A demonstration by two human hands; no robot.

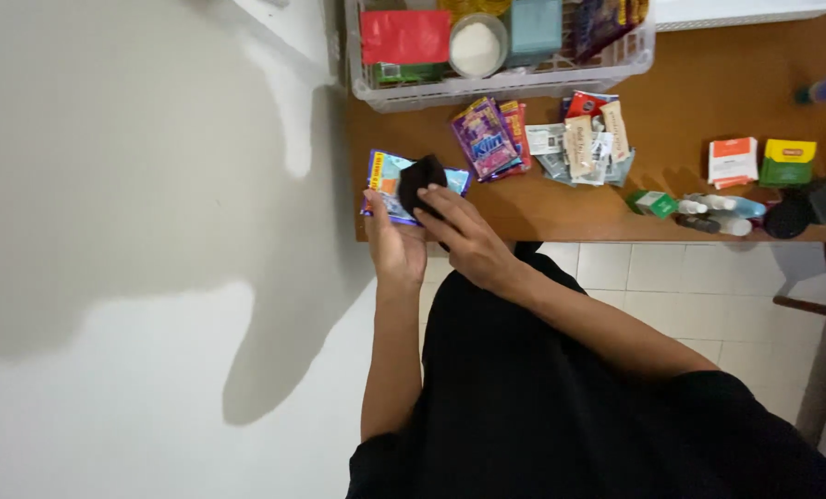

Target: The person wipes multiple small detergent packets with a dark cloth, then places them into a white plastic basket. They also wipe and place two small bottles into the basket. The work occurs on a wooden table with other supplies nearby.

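- The left hand [396, 242], just left of centre in the frame, is closed in a grip on the edge of a blue sachet pack [387, 185] lying at the tabletop's [709, 111] near left corner
- The right hand [464, 236] crosses over beside it, fingers curled shut on a small black cloth [420, 178] pressed onto the pack
- Judged from this, the wiping goes best with the left hand pinning the pack flat while the cloth runs along it, kept away from the tabletop's edge so the pack does not slide off
- Just right of the pack lies a fan of purple and red sachets [491, 137], then pale sachets [587, 139], near enough to be nudged by the right forearm
- A white basket [487, 88] of boxes and a tub sits at top centre
- Further right are an orange-and-white box [733, 159], a green-and-yellow box [788, 162] and small bottles [720, 212], well apart from both hands
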